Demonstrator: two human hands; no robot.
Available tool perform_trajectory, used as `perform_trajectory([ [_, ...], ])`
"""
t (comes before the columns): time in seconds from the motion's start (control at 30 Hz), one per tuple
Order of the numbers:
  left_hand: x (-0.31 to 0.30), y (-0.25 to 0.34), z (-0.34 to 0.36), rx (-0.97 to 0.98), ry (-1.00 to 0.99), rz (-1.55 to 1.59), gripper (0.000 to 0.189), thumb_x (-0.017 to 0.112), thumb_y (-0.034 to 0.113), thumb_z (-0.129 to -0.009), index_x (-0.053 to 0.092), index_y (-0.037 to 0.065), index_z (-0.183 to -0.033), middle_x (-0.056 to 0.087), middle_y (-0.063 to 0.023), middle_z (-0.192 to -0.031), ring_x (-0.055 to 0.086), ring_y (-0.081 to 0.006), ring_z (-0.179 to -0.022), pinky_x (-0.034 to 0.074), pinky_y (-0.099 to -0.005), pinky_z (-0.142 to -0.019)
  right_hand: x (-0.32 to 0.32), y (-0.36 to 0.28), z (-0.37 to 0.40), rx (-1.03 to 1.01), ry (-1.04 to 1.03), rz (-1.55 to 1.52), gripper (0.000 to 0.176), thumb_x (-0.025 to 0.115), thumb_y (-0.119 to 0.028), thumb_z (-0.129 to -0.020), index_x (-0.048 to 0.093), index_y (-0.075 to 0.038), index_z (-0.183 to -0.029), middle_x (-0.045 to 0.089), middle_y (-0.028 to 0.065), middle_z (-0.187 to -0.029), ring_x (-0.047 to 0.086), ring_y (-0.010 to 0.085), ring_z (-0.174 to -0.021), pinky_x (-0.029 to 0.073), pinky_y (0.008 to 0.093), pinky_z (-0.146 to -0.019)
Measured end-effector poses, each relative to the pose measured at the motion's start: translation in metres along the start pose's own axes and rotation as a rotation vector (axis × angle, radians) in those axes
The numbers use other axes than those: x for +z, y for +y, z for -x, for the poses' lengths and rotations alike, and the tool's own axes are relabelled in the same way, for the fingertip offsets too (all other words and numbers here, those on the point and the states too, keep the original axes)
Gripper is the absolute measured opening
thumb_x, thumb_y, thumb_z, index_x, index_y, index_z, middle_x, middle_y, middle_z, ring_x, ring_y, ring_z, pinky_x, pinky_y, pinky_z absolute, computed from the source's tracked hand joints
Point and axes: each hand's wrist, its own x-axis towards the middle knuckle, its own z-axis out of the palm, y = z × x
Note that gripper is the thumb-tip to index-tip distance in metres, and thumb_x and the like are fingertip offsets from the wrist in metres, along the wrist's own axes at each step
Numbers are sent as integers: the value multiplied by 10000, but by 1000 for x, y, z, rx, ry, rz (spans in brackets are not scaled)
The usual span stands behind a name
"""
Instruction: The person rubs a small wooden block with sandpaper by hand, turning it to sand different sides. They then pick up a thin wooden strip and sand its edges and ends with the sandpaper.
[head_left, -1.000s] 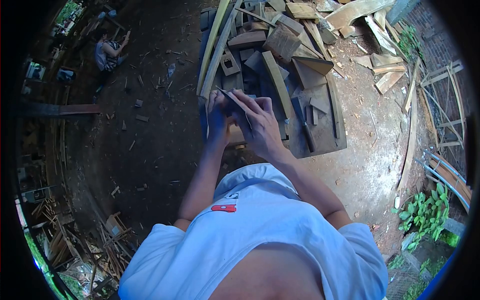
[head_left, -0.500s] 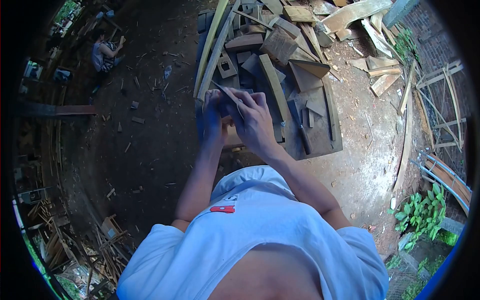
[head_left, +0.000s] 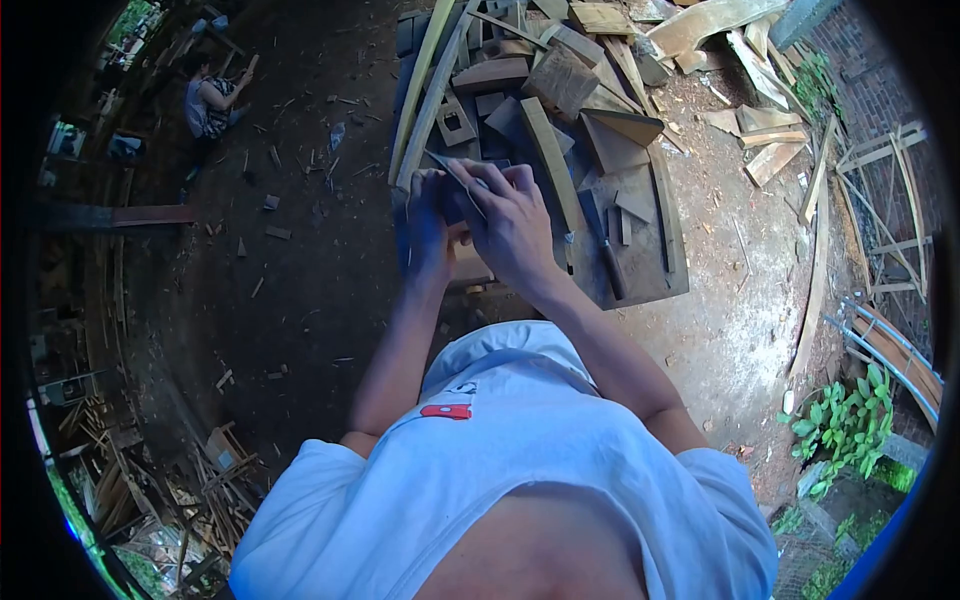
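Observation:
My right hand [head_left: 515, 225] is closed around a thin, flat, dark-edged piece [head_left: 456, 176] that juts out past the fingers toward the upper left. I cannot make out its kind. Close against it, my left hand [head_left: 430, 225] has its fingers curled; what they grip is mostly hidden by the two hands. Below the hands a pale wooden block [head_left: 468, 263] shows at the near edge of the workbench [head_left: 650, 285]. Right of my right hand lies a dark-handled tool [head_left: 612, 268] with a long narrow blade, beside a small wooden offcut [head_left: 626, 226].
Curved wooden strips [head_left: 425, 110] and a block with a square hole [head_left: 455, 124] lie on the bench among many offcuts. More scrap wood [head_left: 700, 30] is heaped at the back right. A person [head_left: 210, 100] sits far left. A leafy plant [head_left: 845, 420] grows at right.
Both hands have shifted slightly upward in view, still close together around the same thin piece. The bench things have shifted slightly with the camera.

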Motion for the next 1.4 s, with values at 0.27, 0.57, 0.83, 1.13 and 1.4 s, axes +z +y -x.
perform_trajectory([
  [0.27,-11,1,-14,66,100,4,222,429,344,-974,481,131,-1002,566,-28,-827,587,-107,-636,441,-262,-446,-5,-16,12,-6,-60,34,466,601,-162,-788,585,-136,-1252,585,2,-1168,483,243,-909,429,329,-846],
  [0.57,-12,-3,-21,74,100,71,203,419,325,-985,499,139,-976,559,-12,-826,567,-102,-637,425,-251,-448,-6,-15,11,-22,-69,67,520,608,-171,-782,536,-144,-1297,550,-14,-1201,475,231,-919,419,332,-821],
  [0.83,-14,-6,-21,98,-152,149,254,514,342,-948,531,100,-1027,567,-20,-926,592,-97,-836,497,-253,-734,-8,-16,2,-23,-15,123,509,624,-185,-766,565,-164,-1271,557,-12,-1180,471,228,-925,411,321,-817],
  [1.13,3,-11,-14,-59,52,130,297,459,387,-969,530,103,-1021,600,-34,-1007,617,-123,-911,506,-282,-758,3,-4,-18,5,-5,151,468,600,-177,-751,577,-146,-1217,549,-38,-1174,466,209,-925,388,310,-782],
  [1.4,8,-14,3,33,72,-94,396,371,531,-951,523,167,-987,593,10,-840,588,-97,-655,433,-242,-471,1,1,-23,104,2,30,344,588,-214,-822,625,-125,-1152,590,-14,-1081,457,236,-933,408,317,-783],
])
